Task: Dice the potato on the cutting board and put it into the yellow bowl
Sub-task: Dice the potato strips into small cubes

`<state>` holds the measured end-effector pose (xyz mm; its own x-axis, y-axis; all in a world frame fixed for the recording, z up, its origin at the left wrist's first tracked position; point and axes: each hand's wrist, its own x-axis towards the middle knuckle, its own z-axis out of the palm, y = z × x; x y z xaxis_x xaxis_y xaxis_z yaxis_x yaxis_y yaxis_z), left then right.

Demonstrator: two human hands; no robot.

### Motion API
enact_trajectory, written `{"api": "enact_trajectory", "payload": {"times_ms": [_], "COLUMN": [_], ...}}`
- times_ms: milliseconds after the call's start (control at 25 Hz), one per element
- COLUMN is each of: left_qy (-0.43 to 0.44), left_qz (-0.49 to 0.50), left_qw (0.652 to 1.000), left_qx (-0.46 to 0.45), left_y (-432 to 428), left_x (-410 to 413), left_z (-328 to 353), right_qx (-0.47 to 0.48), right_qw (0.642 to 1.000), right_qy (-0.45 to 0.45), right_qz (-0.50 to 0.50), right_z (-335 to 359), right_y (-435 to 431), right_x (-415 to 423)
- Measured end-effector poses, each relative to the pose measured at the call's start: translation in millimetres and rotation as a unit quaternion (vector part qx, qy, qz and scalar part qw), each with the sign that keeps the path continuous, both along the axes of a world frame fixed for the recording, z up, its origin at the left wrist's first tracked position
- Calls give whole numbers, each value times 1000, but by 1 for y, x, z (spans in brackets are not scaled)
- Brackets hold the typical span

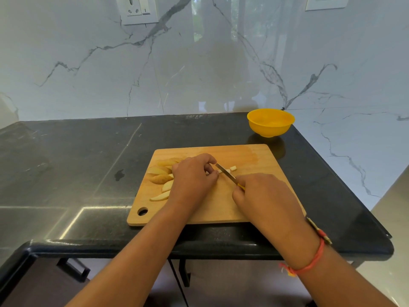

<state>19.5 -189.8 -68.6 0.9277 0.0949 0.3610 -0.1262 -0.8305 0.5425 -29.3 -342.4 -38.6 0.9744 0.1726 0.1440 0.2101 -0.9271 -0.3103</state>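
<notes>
A wooden cutting board (250, 156) lies on the black counter. Several potato wedges (161, 178) lie fanned out on its left part. My left hand (192, 176) pinches a potato strip, mostly hidden under its fingers, at the board's middle. My right hand (263, 196) grips a small knife (225, 173) with a yellow handle; its blade rests across the strip just right of my left fingertips. A cut potato piece (233, 167) lies just beyond the blade. The yellow bowl (270, 122) stands behind the board's far right corner and looks empty.
The black counter (77, 162) ends at a marble wall behind and on the right. Its front edge runs just below the board. A small wet spot (119, 175) marks the counter left of the board. Cabinet handles (73, 269) show below the counter.
</notes>
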Motion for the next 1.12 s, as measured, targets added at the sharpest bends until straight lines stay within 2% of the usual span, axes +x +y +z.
{"api": "enact_trajectory", "payload": {"times_ms": [320,480,640,760,1120], "left_qy": [1,-1,7,18,2], "left_qz": [-4,-7,-1,0,-4], "left_qw": [999,999,1000,1000,999], "left_qx": [-36,-32,-9,18,-54], "left_y": [0,1,7,9,10], "left_x": [3,2,-1,-4,-4], "left_z": [-2,-2,3,6,0], "right_qx": [-41,-52,-20,-3,6], "right_qw": [997,998,1000,1000,1000], "right_qy": [62,37,-14,-18,7], "right_qz": [10,2,1,10,7], "right_z": [4,9,10,7,-5], "right_y": [-9,-21,-19,-10,6], "right_x": [-6,-19,-20,-11,1]}}
